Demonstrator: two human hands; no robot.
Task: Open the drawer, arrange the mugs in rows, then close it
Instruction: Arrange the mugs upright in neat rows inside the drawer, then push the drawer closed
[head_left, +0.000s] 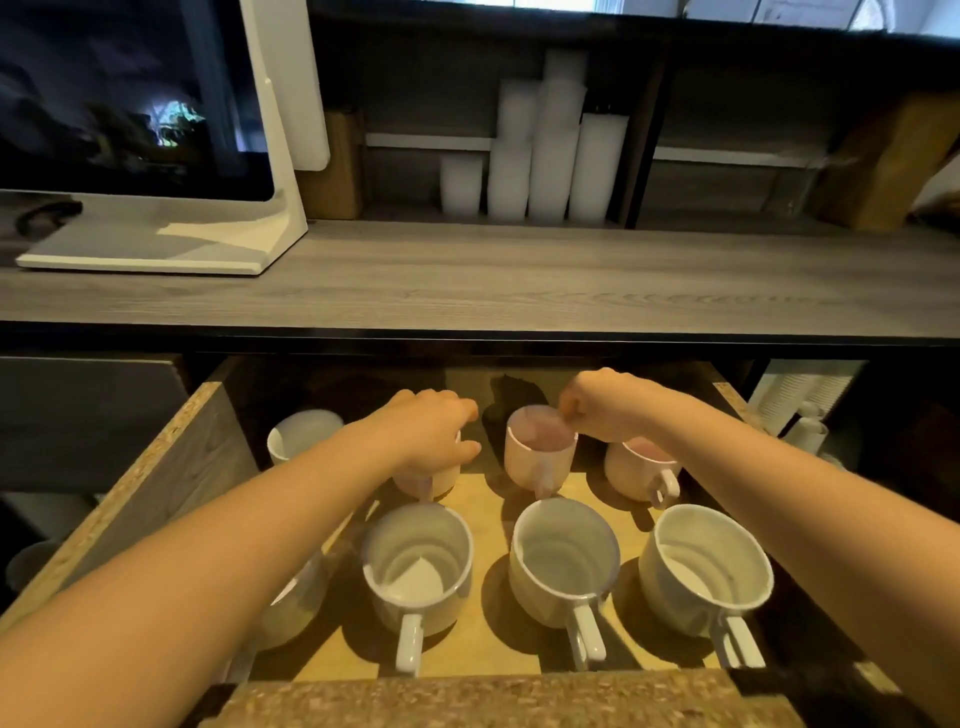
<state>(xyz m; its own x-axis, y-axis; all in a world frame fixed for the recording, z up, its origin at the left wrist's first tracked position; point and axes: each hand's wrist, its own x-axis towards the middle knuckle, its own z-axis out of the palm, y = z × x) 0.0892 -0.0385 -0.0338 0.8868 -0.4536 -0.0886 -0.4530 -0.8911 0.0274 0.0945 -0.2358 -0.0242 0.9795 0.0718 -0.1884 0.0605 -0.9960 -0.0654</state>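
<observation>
The wooden drawer (171, 467) is pulled open below the counter. A front row of white mugs (563, 561) stands with handles toward me; another white mug (296, 603) is half hidden under my left forearm. Behind them stand pinkish mugs. My left hand (431, 431) covers and grips the top of the left pink mug (426, 480). My right hand (605, 405) pinches the rim of the middle pink mug (537, 452). A third pink mug (639, 470) sits under my right wrist. One white mug (301, 434) stands at the back left.
A grey wood counter (519, 280) overhangs the drawer's back. A white monitor stand (156, 249) sits on its left. Stacked white cups (550, 150) fill the shelf behind. More stacked cups (800, 395) lie to the right of the drawer.
</observation>
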